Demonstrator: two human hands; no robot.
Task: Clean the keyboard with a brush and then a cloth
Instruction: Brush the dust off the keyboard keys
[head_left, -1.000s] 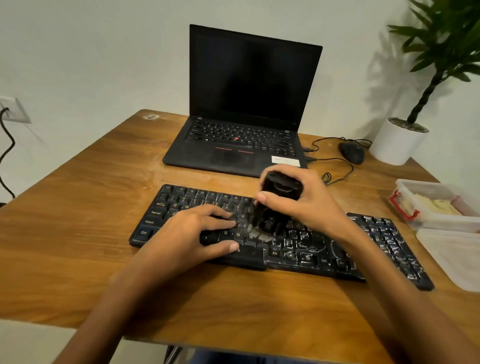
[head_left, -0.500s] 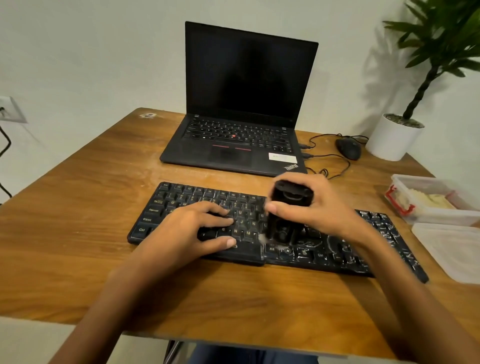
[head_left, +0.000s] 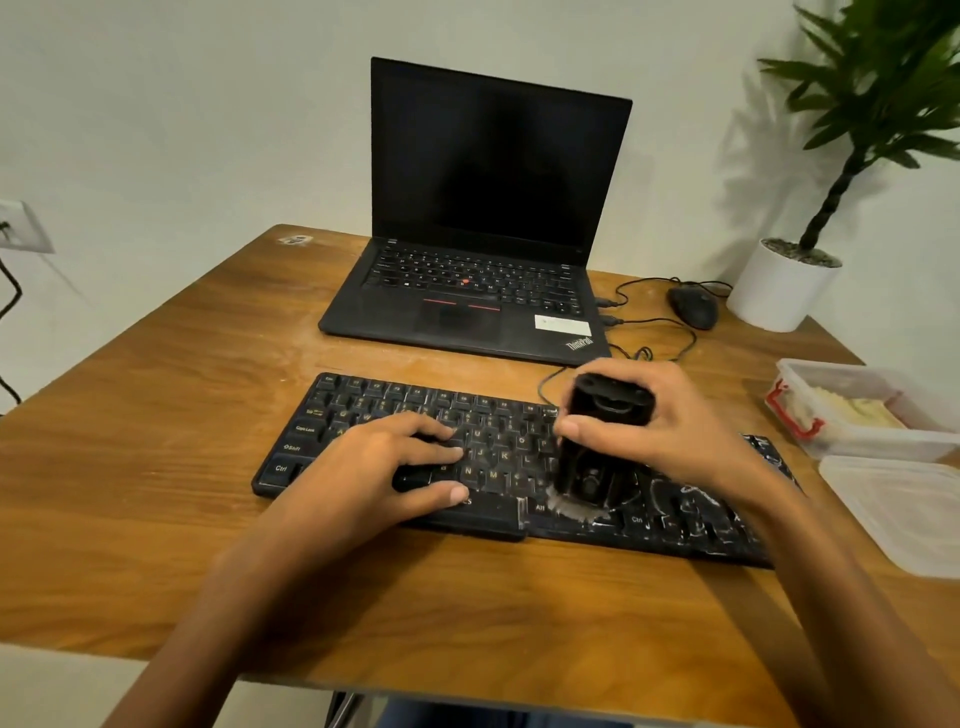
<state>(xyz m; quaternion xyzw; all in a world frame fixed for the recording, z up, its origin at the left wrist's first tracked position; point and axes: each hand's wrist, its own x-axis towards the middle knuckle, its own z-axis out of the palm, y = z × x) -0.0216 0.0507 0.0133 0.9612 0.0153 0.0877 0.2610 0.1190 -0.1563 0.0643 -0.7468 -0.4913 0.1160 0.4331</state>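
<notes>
A black keyboard (head_left: 395, 402) lies across the wooden table, its right half streaked with white dust. My right hand (head_left: 685, 431) grips a stubby black brush (head_left: 597, 447) held upright, its pale bristles pressed on the bottom key row just right of the space bar. My left hand (head_left: 374, 467) lies flat on the left-middle keys, fingers straight, thumb on the front edge. No cloth is in sight.
An open black laptop (head_left: 467, 322) stands behind the keyboard. A wired mouse (head_left: 693, 306) and a potted plant (head_left: 779, 291) sit at the back right. A clear box with a red clasp (head_left: 852, 410) and its lid (head_left: 904, 514) lie at the right edge.
My right hand has carried the brush rightward along the lower key rows, from the keyboard's middle to just past the space bar. My left hand has stayed on the keys.
</notes>
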